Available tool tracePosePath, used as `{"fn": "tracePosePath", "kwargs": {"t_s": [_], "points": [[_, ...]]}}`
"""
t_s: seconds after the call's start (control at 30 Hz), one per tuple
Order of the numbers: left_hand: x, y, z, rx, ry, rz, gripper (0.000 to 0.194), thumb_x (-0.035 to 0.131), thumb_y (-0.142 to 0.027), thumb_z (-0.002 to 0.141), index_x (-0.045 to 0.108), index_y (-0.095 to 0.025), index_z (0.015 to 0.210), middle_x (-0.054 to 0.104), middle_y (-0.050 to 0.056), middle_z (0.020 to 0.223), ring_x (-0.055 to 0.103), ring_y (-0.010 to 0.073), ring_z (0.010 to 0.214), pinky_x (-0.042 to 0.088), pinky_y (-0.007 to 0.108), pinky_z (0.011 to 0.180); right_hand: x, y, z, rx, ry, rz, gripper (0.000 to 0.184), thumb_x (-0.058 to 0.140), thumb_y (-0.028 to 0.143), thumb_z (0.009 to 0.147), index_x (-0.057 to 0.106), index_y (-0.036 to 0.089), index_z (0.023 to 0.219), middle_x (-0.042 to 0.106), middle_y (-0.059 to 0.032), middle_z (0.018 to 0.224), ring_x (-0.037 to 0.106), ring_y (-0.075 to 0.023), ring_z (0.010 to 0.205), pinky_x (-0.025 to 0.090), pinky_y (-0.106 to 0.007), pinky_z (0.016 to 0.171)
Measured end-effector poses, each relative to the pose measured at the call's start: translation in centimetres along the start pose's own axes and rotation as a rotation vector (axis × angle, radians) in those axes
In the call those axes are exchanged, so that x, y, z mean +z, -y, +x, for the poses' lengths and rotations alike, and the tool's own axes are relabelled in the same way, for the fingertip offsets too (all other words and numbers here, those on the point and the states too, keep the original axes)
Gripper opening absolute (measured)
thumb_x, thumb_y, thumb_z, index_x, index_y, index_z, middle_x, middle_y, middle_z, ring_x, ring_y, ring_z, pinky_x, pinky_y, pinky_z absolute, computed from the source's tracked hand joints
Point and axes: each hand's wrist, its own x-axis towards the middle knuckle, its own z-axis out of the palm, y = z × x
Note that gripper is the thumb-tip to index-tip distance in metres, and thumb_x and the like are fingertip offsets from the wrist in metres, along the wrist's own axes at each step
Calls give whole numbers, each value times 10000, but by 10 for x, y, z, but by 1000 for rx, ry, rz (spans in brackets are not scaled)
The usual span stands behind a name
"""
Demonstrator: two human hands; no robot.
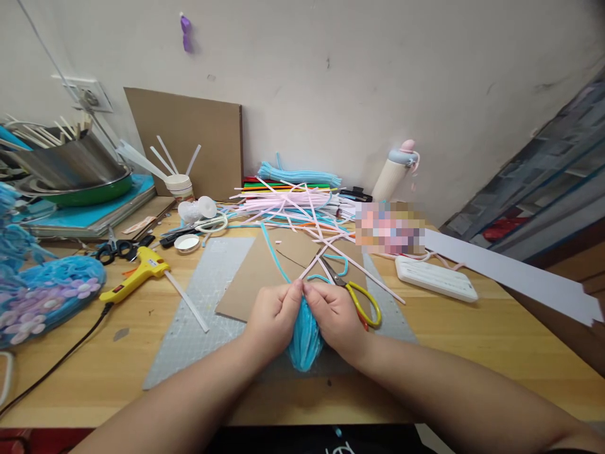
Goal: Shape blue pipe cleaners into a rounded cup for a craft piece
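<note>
My left hand (276, 315) and my right hand (338, 318) meet at the front of the table, fingers curled and thumbs side by side. Between them they grip the upper end of a blue pipe-cleaner bundle (305, 343), whose rounded lower part hangs below the fists. Pale pink pipe cleaners (314, 268) stick up from between the thumbs; how they join the bundle is hidden by the fingers. Yellow-handled scissors (366, 306) lie just beyond my right hand, near bent blue pipe cleaner pieces (338, 258). Under and behind the hands is a brown cardboard sheet (248, 287) on a grey cutting mat (172, 353).
Loose pipe cleaners (288, 205) are heaped at the back. A yellow glue gun (137, 274) with its cord lies left, beside a blue flower-decorated piece (51, 296). Black scissors (113, 249), a paper cup (179, 188), a bottle (392, 173) and a white power strip (435, 277) stand around.
</note>
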Motion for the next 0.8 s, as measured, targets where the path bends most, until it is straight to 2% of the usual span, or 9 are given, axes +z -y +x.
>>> {"fn": "tracePosePath", "kwargs": {"t_s": [0.1,0.2,0.27,0.33,0.4,0.5,0.6,0.7,0.8], "points": [[-2,1,3,-48,-47,-160,497,388,-557,864,415,-191,528,380,-26,515,337,114,507,301,248,503,0,-2,0,22,-72,69,451,447,480,916,379,206,564,353,30,562,339,-119,541,310,-264,552],[-5,1,8,-82,-159,-343,501,369,-605,857,570,-178,690,544,7,631,460,142,595,388,254,580,1,-9,2,101,-210,253,432,458,517,901,428,210,598,399,28,569,364,-125,541,332,-266,550],[-6,1,10,-122,-198,-386,471,421,-598,841,536,-184,647,530,0,612,454,138,586,389,252,577,2,-13,4,147,-254,357,415,433,541,904,479,217,650,453,18,596,410,-141,572,362,-272,568],[-7,2,11,-157,-204,-360,479,465,-568,833,415,-197,534,421,-27,516,379,116,513,343,246,521,2,-14,7,152,-231,307,381,426,532,911,520,222,710,500,6,654,456,-155,631,394,-278,614],[-8,4,10,-139,-220,-287,502,447,-534,856,309,-208,499,315,-44,477,302,100,468,283,247,481,0,-11,9,60,-243,118,308,442,477,922,549,224,783,541,-15,777,500,-170,752,416,-289,714],[-9,6,6,6,-240,-56,491,395,-464,904,261,-207,507,261,-47,488,268,96,459,238,256,478,-4,-4,8,-201,-332,-138,221,407,369,955,568,223,915,548,-50,971,504,-189,964,386,-320,878],[-7,7,1,241,-180,178,455,395,-374,923,315,-194,513,317,-39,496,320,102,477,250,264,513,-5,2,3,-294,-152,-185,224,371,331,970,561,214,954,563,-50,939,525,-183,914,401,-321,829],[-6,9,-1,338,-151,175,391,365,-322,942,460,-184,588,467,-15,562,438,119,549,319,254,566,-2,0,-1,-196,35,-200,265,386,347,971,531,199,806,530,-12,760,501,-150,726,386,-286,683],[-6,11,2,254,-225,35,398,317,-343,958,525,-177,662,520,2,626,485,131,610,363,247,595,-1,-5,0,-143,-53,-123,330,367,373,980,447,199,712,432,23,658,427,-122,624,343,-263,604]]}}
